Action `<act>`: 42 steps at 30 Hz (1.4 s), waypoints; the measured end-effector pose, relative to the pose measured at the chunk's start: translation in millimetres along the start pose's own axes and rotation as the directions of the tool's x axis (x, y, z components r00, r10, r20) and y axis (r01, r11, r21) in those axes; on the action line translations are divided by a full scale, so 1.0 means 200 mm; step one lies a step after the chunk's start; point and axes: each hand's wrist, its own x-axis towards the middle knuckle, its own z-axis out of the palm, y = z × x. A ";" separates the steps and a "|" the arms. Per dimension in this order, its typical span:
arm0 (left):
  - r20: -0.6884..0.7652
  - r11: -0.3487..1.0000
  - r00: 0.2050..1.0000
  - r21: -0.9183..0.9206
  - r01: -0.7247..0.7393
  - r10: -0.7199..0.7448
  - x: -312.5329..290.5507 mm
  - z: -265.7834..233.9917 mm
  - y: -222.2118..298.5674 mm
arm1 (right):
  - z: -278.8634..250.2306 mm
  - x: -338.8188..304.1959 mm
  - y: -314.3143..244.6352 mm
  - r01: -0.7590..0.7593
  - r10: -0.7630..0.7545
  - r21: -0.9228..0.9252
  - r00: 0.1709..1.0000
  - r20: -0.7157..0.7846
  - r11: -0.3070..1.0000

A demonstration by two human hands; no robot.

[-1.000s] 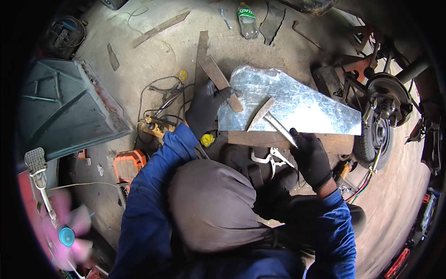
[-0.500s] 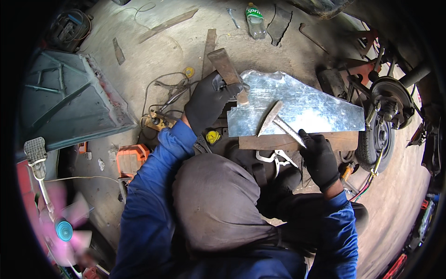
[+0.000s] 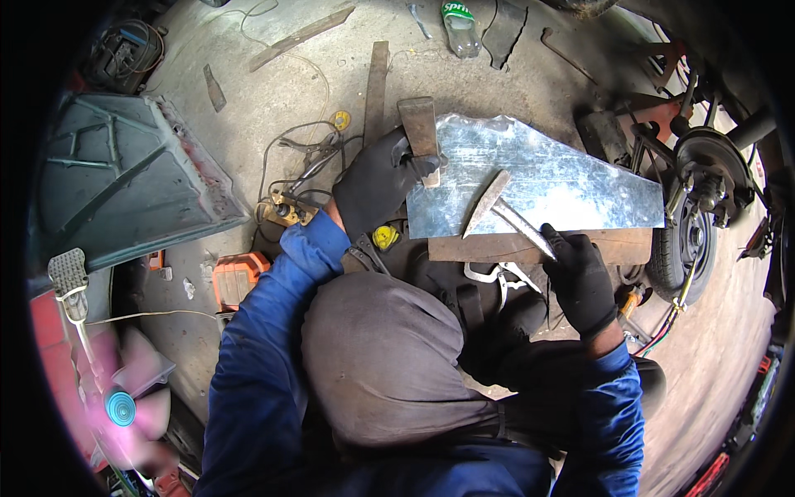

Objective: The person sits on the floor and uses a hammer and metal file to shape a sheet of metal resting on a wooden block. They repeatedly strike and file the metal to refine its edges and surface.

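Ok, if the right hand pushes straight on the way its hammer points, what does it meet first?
Most likely the shiny metal sheet: the right hand holds a hammer whose head already lies over it. Contact cannot be judged from above.

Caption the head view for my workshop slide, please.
Gloved left hand steadies a metal sheet; gloved right hand holds a hammer on it.
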 end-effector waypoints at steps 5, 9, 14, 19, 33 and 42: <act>0.029 0.997 1.000 0.081 -0.001 -0.001 -0.02 0.00 -0.02 | -0.01 0.00 0.00 0.033 -0.033 0.016 0.999 -0.030 0.999; 0.003 1.000 1.000 0.018 -0.003 0.003 -0.02 0.00 -0.06 | -0.01 0.00 0.00 0.031 -0.030 0.053 0.999 -0.026 0.998; 0.015 0.999 1.000 -0.041 0.022 -0.022 -0.03 0.02 -0.09 | -0.02 0.01 -0.01 -0.026 0.027 0.123 1.000 -0.006 0.992; 0.021 0.998 0.999 -0.053 0.027 -0.025 -0.02 0.03 -0.09 | -0.02 0.01 -0.02 -0.040 0.040 0.092 0.999 -0.001 0.995; -0.005 0.999 1.000 0.032 -0.003 0.003 -0.05 0.03 -0.06 | 0.00 0.00 0.00 0.011 -0.009 0.092 1.000 -0.023 0.996; -0.022 0.995 0.998 0.081 -0.061 0.063 -0.08 0.05 -0.05 | -0.09 -0.05 -0.17 -0.094 0.089 0.173 0.995 0.037 0.980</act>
